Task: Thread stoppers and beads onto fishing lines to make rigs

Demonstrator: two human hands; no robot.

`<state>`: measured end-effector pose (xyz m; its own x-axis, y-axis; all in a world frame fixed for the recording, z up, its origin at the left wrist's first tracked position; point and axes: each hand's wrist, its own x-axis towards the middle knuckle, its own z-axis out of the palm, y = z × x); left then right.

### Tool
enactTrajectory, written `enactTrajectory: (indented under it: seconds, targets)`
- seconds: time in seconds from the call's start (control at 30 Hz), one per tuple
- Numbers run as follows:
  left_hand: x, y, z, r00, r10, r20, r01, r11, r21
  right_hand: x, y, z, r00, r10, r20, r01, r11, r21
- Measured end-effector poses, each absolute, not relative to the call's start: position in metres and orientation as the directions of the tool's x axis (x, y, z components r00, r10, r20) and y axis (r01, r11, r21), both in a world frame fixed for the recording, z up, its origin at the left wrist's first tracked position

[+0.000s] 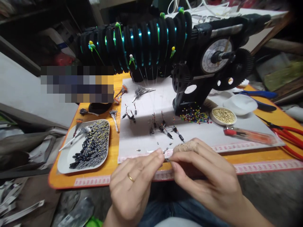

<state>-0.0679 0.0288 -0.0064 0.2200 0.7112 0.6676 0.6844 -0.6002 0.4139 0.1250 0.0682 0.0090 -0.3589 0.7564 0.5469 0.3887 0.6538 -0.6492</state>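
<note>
My left hand (134, 183), with a gold ring, has its fingers together and its tips meet those of my right hand (208, 173) near the table's front edge. Between the thumb and forefinger of my right hand is a small dark piece (167, 160), mostly hidden and too small to name. Just beyond the fingertips lie a few tiny grey pieces (171, 143) on the white board (139, 135). A rough tan lump (187, 147) shows behind my right fingers. Farther back are several small black parts with thin coloured ends (168, 135).
A black geared machine with a ribbed roller (142, 41) and dial (216, 56) stands at the back, thin threads hanging from it. Left is a white tray (62, 162) of grey and black pieces. Right are colourful pins (195, 115), a gold-filled dish (212, 121), a cutter (251, 135) and red-handled pliers (287, 134).
</note>
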Motion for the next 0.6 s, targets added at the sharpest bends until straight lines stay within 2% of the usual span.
enactTrajectory:
  seconds: [0.07,0.13,0.37,0.6]
  targets:
    - [-0.073,0.031,-0.005,0.279,0.697,0.661,0.745,-0.591,0.309,0.123,0.071,0.008,-0.348,0.735,0.581,0.423,0.677,-0.603]
    - [-0.075,0.035,-0.003,0.264,0.72,0.641,0.788,-0.544,0.287,0.123,0.073,0.006,-0.354,0.722,0.595,0.466,0.688,-0.557]
    - [-0.059,0.046,0.002,0.143,0.874,0.464,0.783,-0.386,0.488,0.135,0.074,-0.01,-0.423,0.72,0.551,0.562,0.685,-0.464]
    - [-0.047,0.053,0.002,0.135,0.907,0.399,0.761,-0.353,0.544,0.146,0.076,-0.013,-0.439,0.718,0.54,0.598,0.682,-0.421]
